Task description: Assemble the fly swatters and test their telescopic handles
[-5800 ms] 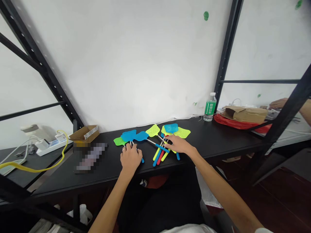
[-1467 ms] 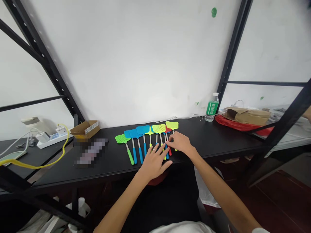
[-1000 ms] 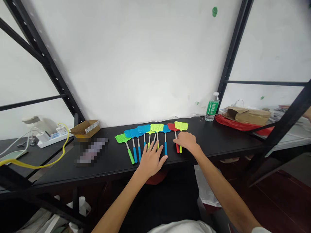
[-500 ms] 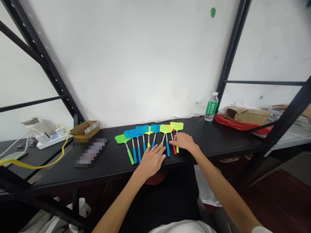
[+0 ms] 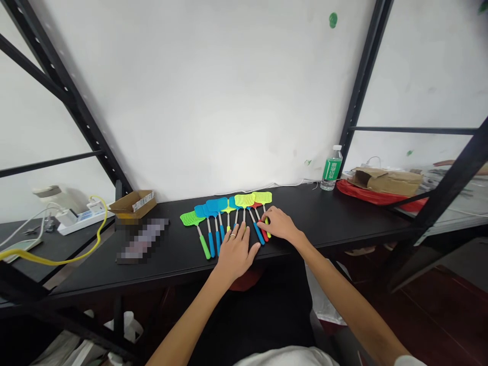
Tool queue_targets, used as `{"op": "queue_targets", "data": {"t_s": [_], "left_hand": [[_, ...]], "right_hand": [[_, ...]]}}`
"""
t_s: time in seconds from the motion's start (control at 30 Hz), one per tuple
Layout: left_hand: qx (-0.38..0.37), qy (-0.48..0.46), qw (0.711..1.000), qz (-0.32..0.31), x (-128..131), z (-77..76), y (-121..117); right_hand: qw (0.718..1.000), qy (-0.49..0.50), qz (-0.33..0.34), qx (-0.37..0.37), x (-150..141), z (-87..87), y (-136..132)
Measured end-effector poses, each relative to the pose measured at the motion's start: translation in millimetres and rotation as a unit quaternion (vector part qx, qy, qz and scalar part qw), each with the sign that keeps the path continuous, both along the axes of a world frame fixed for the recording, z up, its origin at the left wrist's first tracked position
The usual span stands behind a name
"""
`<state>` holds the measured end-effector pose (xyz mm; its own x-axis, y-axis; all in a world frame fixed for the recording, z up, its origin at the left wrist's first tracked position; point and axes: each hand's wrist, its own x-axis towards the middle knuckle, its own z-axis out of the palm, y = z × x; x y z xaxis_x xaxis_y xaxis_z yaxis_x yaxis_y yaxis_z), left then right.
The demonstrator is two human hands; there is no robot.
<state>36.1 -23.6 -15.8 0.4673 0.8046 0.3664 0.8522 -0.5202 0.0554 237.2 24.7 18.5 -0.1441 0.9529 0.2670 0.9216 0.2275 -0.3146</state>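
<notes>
Several telescopic fly swatters lie overlapping in a row, heads towards the wall: a green fly swatter (image 5: 191,218) at the left end, blue fly swatters (image 5: 216,205), and yellow fly swatters (image 5: 244,201). A red fly swatter (image 5: 264,237) is partly covered near the right end. My left hand (image 5: 237,249) lies open, fingers stretched over handles in the middle, with a ring on one finger. At the right end, my right hand (image 5: 280,223) touches the rightmost yellow fly swatter (image 5: 263,197) and the red one, thumb and fingers apart and bent across their handles.
A small cardboard box (image 5: 134,204) and a blurred-out flat item (image 5: 143,241) lie left on the black table (image 5: 316,218). A water bottle (image 5: 331,169) stands at the back right by the shelf post. A yellow cable (image 5: 99,229) and power strip (image 5: 84,219) are far left.
The yellow and red swatters at the right end have slid left, closing up on the blue ones. My right hand has moved left with them; my left hand has shifted slightly left.
</notes>
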Motion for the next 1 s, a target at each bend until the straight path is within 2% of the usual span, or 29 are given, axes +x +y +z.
{"op": "queue_targets", "data": {"t_s": [0.17, 0.33, 0.4, 0.5, 0.67, 0.77, 1.0], "left_hand": [[-0.007, 0.003, 1.0, 0.009, -7.2, 13.1, 1.0], [-0.012, 0.005, 0.998, 0.058, -37.5, 27.2, 13.4], [-0.022, 0.0, 0.995, 0.095, -51.3, 25.2, 21.6], [-0.069, -0.005, 0.99, 0.121, -64.5, 17.4, 31.9], [-0.099, -0.011, 0.985, 0.141, -64.0, 12.3, 36.3], [-0.098, -0.015, 0.985, 0.144, -61.5, 13.7, 35.1], [-0.096, -0.02, 0.985, 0.143, -62.7, 14.8, 34.4]], "right_hand": [[0.999, -0.008, -0.033, -0.012, -1.2, -1.3, 1.1], [0.999, -0.013, -0.033, -0.013, -1.5, -1.9, 0.0], [1.0, -0.016, -0.024, -0.011, -2.2, -2.1, -0.9], [1.0, -0.021, -0.013, -0.006, -4.3, -2.7, -2.4], [1.0, -0.017, 0.004, 0.006, -13.6, -3.8, -6.1], [0.999, -0.003, 0.033, 0.013, -23.3, -5.7, -9.9], [0.985, 0.029, 0.166, 0.028, -46.2, -13.6, -21.0]]}}
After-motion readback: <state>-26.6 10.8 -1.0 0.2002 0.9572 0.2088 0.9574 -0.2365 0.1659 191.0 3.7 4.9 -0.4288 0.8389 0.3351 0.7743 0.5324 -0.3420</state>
